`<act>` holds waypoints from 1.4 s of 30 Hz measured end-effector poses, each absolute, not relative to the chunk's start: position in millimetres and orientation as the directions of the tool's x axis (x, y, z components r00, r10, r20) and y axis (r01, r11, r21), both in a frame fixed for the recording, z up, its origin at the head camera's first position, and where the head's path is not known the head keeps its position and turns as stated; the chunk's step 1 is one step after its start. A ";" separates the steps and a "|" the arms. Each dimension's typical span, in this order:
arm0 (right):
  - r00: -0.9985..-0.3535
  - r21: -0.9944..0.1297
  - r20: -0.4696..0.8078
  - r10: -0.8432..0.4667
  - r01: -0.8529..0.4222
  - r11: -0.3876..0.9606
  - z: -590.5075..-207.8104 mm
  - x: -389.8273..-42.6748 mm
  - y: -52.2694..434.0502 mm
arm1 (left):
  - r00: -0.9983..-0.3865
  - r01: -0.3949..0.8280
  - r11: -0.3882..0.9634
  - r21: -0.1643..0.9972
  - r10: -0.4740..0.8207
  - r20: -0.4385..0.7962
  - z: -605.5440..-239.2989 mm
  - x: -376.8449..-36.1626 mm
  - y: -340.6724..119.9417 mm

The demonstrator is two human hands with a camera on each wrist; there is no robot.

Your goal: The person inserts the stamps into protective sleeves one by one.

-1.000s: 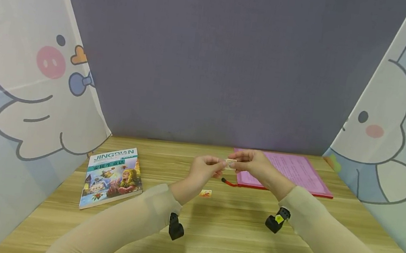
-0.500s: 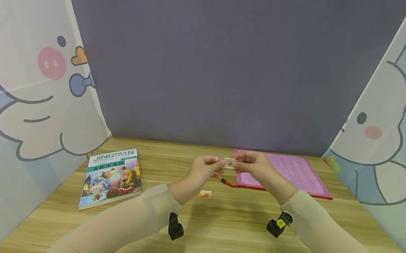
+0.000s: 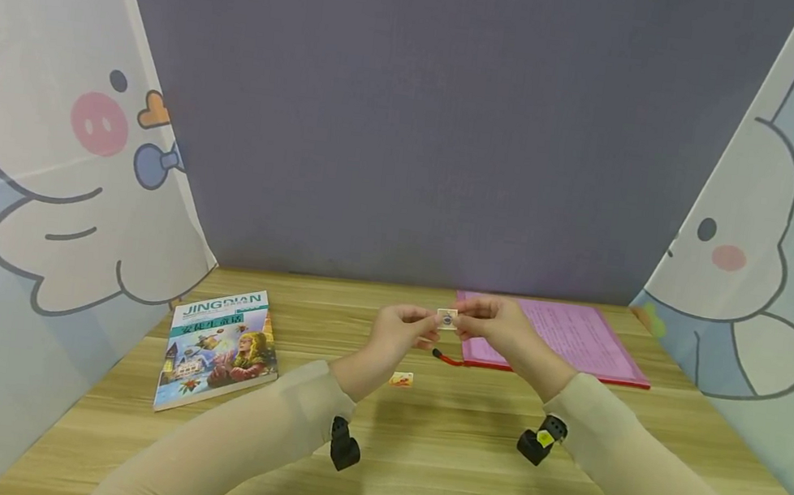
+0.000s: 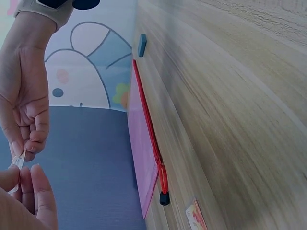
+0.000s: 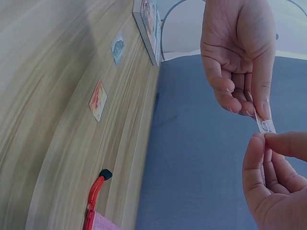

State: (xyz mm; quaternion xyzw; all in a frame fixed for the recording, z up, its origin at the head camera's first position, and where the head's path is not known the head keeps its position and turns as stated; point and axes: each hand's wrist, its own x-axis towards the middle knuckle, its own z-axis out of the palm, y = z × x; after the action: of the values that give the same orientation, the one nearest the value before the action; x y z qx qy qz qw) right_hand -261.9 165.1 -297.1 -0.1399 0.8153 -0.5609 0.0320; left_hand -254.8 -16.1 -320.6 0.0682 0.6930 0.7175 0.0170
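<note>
Small white printed sticker (image 3: 447, 318) pinched between left hand (image 3: 398, 331) and right hand (image 3: 498, 328), raised above light wooden desk (image 3: 432, 456). Just below: small orange sticker (image 3: 401, 379) flat on desk, pink red-zipped document pouch (image 3: 578, 337), illustrated paperback book (image 3: 219, 346) left.

Both arms wear close-fitting beige sleeves (image 3: 251, 427) that end at the wrists. A small black camera unit (image 3: 344, 445) is strapped under the left wrist. A matching black unit (image 3: 540, 439) under the right wrist carries a yellow marking. The hands are bare.
</note>
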 end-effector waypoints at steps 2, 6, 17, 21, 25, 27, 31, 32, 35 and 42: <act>-0.960 -0.927 0.103 -0.260 -0.187 0.326 -297.4 -261.9 164.0 | -0.990 0.073 -0.039 0.997 0.116 0.078 -320.6 -254.9 -16.1; -0.964 -0.934 0.095 -0.248 -0.172 0.313 -298.0 -261.5 162.5 | -0.990 0.077 -0.043 0.996 0.119 0.081 -321.5 -255.5 -16.3; -0.957 -0.951 0.091 -0.276 -0.165 0.260 -298.5 -261.9 162.7 | -0.988 0.074 -0.044 0.996 0.131 0.080 -322.3 -255.7 -16.3; -0.949 -0.964 0.070 -0.306 -0.143 0.222 -299.4 -263.3 165.4 | -0.988 0.071 -0.052 0.996 0.133 0.077 -320.8 -255.4 -15.6; -0.941 -0.971 0.050 -0.336 -0.124 0.203 -301.0 -264.6 168.1 | -0.987 0.067 -0.056 0.996 0.139 0.074 -320.6 -256.1 -14.9; -0.937 -0.974 0.043 -0.347 -0.117 0.195 -302.0 -265.4 169.4 | -0.987 0.067 -0.058 0.996 0.141 0.074 -321.1 -256.9 -14.8; -0.932 -0.977 0.036 -0.361 -0.110 0.185 -303.4 -266.9 171.3 | -0.986 0.063 -0.067 0.996 0.150 0.072 -322.5 -258.7 -15.5; -0.930 -0.977 0.038 -0.365 -0.111 0.181 -303.5 -267.1 171.6 | -0.985 0.063 -0.072 0.995 0.153 0.073 -322.7 -259.1 -15.8; -0.930 -0.978 0.045 -0.365 -0.115 0.172 -303.3 -267.0 172.3 | -0.984 0.064 -0.076 0.995 0.160 0.075 -322.8 -259.3 -17.3; -0.949 -0.987 0.042 -0.313 -0.088 0.136 -304.5 -267.6 174.3 | -0.984 0.078 -0.100 0.992 0.151 0.093 -320.5 -255.1 -21.2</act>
State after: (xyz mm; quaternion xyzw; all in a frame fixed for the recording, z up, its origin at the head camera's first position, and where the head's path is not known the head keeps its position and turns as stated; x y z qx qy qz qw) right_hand -267.6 174.3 -304.5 -0.1341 0.7486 -0.6434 0.0873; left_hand -255.1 -21.2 -320.5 0.0855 0.6703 0.7367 0.0247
